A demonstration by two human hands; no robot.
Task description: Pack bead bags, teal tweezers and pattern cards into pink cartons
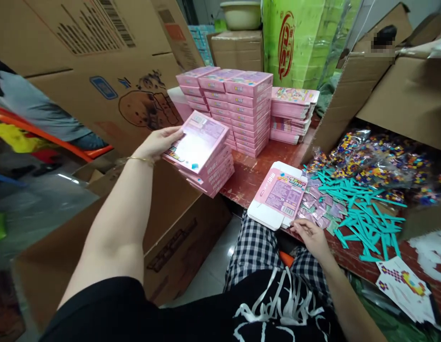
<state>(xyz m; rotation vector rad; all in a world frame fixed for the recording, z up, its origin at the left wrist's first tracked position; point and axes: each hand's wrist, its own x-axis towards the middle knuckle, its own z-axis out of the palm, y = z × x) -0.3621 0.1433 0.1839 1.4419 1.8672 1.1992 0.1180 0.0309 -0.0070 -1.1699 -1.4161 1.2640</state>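
My left hand (165, 142) grips a closed pink box (202, 140) at its left side, thumb on top and the other fingers mostly hidden. This box is on top of a stack of like boxes (216, 173) at the table's left edge. My right hand (311, 237) is low over the table's front edge, its fingertips pinched at the lower corner of a flattened pink box (282, 194). That carton tops a small pile of flat cartons, white flaps spread. Small pink and green packets (322, 206) and teal plastic sticks (370, 213) lie right of it.
Taller stacks of pink boxes (242, 109) and more flat cartons (293, 102) stand behind on the red table (249, 171). An open carton at right spills bags of colourful beads (388, 161). Printed cards (406, 289) lie near right. A large cardboard box (185, 237) stands below left.
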